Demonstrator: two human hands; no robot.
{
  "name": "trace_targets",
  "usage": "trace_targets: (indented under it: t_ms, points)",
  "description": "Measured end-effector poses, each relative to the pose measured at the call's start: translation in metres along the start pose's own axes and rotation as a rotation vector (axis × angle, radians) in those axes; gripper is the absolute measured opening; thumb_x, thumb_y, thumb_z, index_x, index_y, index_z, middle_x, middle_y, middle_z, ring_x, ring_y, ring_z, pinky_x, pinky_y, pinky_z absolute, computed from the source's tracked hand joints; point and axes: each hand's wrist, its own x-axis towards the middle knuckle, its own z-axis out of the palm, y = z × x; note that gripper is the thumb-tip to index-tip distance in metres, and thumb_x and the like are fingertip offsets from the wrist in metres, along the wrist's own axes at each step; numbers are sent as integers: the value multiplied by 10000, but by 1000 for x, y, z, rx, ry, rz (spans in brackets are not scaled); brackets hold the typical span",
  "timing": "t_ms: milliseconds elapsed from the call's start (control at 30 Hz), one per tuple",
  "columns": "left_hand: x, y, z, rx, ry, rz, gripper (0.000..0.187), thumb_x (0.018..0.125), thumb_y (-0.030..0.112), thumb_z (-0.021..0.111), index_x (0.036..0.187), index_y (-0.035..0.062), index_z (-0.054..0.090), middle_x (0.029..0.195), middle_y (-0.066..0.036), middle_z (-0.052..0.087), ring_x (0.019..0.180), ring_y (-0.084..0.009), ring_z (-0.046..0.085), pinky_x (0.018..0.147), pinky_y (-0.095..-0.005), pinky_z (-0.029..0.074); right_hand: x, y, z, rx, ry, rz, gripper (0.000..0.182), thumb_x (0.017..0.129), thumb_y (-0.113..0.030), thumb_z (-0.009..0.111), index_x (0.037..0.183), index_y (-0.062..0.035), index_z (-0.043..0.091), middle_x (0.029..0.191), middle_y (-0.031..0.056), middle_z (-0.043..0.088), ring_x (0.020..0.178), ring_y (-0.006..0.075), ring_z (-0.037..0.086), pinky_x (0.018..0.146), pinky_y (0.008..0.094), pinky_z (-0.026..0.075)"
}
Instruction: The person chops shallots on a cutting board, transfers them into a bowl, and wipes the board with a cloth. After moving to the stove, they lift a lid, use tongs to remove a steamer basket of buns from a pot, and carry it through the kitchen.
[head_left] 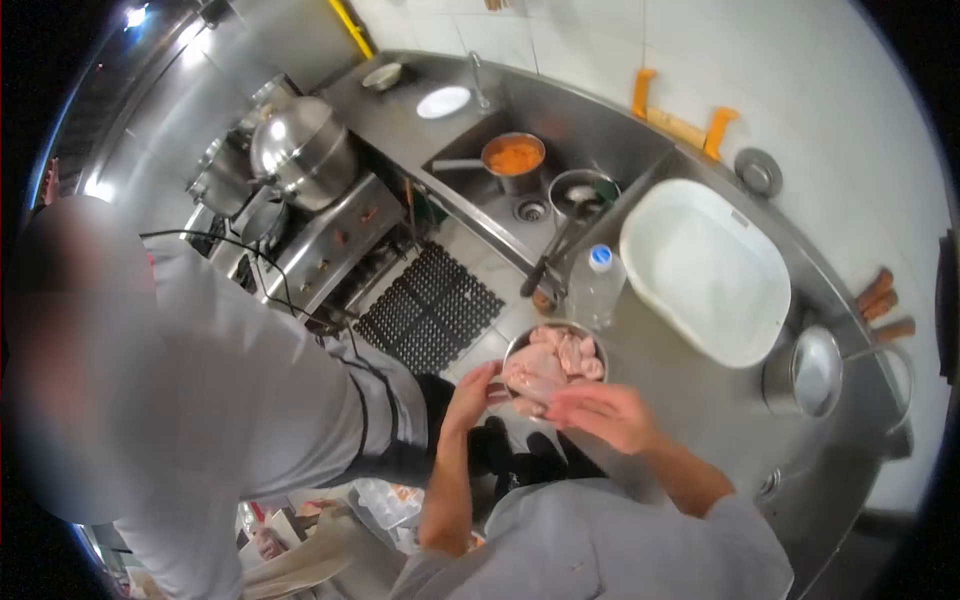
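Near the centre of the frame, a little below the middle, a steel bowl (512, 352) full of raw chicken pieces (560, 358) stands at the edge of a stainless steel counter (700, 420). The left hand (472, 392) is at the bowl's lower left rim, fingers curled against one piece of meat; it seems to pinch it, but how firm the hold is I cannot tell. The right hand (608, 412) hovers just under the bowl, blurred, with fingers spread apart and nothing in it. The bowl sits near the counter edge, probably so both hands can work the meat close to the body.

Just above the bowl stands a clear plastic bottle (598, 285) with a blue cap. To the right lies a large white tub (710, 270), and further right a steel pot (815, 372). In the upper middle a sink (590, 130) holds a saucepan of orange sauce (514, 158). At upper left is a stove with a big lidded pot (300, 145). A black rubber mat (430, 305) covers the floor. Another person in a grey shirt (250, 400) stands at the left. The walls are white tile.
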Motion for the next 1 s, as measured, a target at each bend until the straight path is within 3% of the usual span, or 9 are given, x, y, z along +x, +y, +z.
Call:
trace_targets:
  t_ms: [133,233,433,567,733,833,867,933,1000]
  points:
    - [30,23,-7,67,-179,-179,402,1024,298,438,1284,3,523,1165,-124,615,971,-238,648,751,-375,580,-17,-22,-29,-19,231,8,265,947,-46,535,1189,48,583,1066,126,658,903,199,654,831,321,526]
    - [54,25,8,58,-409,-288,421,1016,301,465,1314,7,500,1186,-124,613,1054,-244,623,841,-434,555,-30,-17,-51,-66,382,-89,265,930,-46,550,1177,42,588,1021,123,661,870,208,649,820,343,527]
    - [97,12,60,118,-1037,-488,519,1024,336,444,1447,49,352,1356,-96,512,1161,-215,570,995,-346,457,-43,-32,-40,-330,882,-200,295,932,-168,592,1154,27,591,922,151,662,809,221,640,737,352,529]
    - [102,13,77,297,-1252,-422,500,1024,328,453,1445,70,373,1352,-63,522,1114,-178,577,988,-313,437,-39,-62,-27,-394,964,-275,325,931,-219,611,1138,30,594,900,150,654,786,218,636,710,353,531]
    - [113,77,49,766,-1559,-165,360,1018,298,477,1209,29,622,1156,-38,652,1022,-125,574,934,-256,431,-27,-120,-26,-847,964,-231,347,924,-278,622,1064,40,607,854,127,632,749,203,612,665,329,507]
    - [127,140,23,859,-1432,-174,334,1007,278,498,1114,12,668,1042,-58,693,1008,-117,592,928,-258,445,0,-150,-21,-1099,935,-106,353,921,-291,621,1032,44,607,861,134,638,716,197,599,660,311,494]
    - [136,154,11,858,-1426,-154,334,1007,278,498,1114,12,668,1042,-58,693,1008,-117,592,928,-258,445,11,-164,-21,-1187,805,-133,305,914,-204,626,1081,50,605,895,137,654,759,192,619,712,293,502]
    - [158,185,-19,493,-1203,18,290,986,240,541,1110,11,670,1011,-64,705,976,-124,619,909,-270,468,42,-172,-14,-1198,816,-137,263,906,-178,625,1072,25,602,886,117,623,780,196,595,726,305,470]
    - [181,230,-51,529,-1018,155,265,973,220,565,1090,11,680,999,-64,710,964,-133,630,901,-274,476,73,-178,-14,-1280,794,-76,227,863,-82,622,1077,-8,601,878,88,593,800,196,564,735,321,436]
